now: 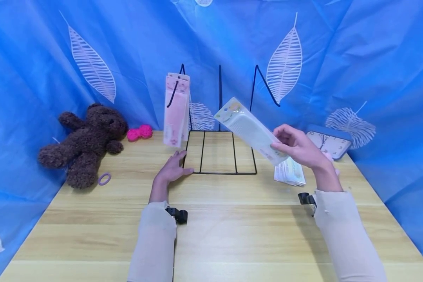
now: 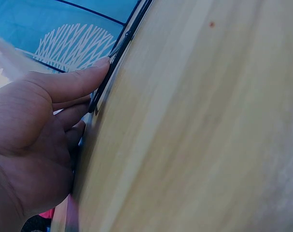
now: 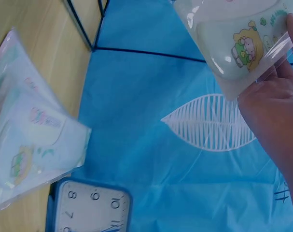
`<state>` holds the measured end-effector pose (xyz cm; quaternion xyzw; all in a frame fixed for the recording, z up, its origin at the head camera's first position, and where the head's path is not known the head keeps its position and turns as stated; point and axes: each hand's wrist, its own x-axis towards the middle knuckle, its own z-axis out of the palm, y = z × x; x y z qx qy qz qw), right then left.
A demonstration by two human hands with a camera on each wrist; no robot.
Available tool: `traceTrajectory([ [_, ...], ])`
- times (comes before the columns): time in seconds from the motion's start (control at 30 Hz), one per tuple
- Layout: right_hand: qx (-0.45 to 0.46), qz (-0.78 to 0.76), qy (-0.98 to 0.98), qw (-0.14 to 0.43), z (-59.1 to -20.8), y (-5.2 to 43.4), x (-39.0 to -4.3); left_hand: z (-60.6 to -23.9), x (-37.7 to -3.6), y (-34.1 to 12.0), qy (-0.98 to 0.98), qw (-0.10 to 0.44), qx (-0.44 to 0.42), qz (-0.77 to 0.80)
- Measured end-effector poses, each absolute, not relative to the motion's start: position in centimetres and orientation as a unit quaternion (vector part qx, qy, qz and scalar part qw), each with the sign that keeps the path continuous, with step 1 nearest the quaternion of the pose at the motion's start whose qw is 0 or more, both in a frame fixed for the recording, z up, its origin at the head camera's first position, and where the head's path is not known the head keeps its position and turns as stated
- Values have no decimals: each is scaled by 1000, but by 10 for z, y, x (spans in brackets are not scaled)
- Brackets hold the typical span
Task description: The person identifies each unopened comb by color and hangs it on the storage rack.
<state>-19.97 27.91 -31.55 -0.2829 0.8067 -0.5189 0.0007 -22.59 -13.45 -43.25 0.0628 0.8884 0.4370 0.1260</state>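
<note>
My right hand (image 1: 299, 147) pinches a packaged pale green comb (image 1: 248, 127) by its lower end and holds it tilted in the air, over the right side of a black wire rack (image 1: 216, 173). In the right wrist view a cartoon figure shows on the wrapped comb (image 3: 243, 48). My left hand (image 1: 170, 168) holds the front left corner of the rack's base. The left wrist view shows that thumb (image 2: 83, 82) on the wire. Packaged pink combs (image 1: 176, 117) hang from the rack's left hook. The middle and right hooks carry nothing.
A pile of packaged green combs (image 1: 290, 172) lies right of the rack, by a blue-framed clock (image 1: 328, 141). To the left are a brown teddy bear (image 1: 91, 141), a pink bow-like item (image 1: 140, 133) and a purple ring (image 1: 104, 179). Blue leaf-print cloth (image 1: 134, 47) hangs behind.
</note>
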Motion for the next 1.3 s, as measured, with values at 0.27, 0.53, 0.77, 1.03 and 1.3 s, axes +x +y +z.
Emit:
traceTrajectory([
  [0.27, -277, -509, 815, -12, -312, 265, -201, -432, -224, -135, 889, 123, 63, 437],
  [0.53, -263, -517, 814, -20, -317, 267, -201, -434, -224, -136, 889, 127, 63, 435],
  [0.77, -258, -516, 817, -29, -316, 265, -202, -432, -225, -136, 887, 126, 64, 440],
  [1.03, -202, -496, 844, -37, -317, 251, -209, -432, -226, -135, 889, 125, 66, 436],
  [1.3, -151, -524, 837, -49, -329, 223, -235, -436, -227, -135, 891, 123, 63, 433],
])
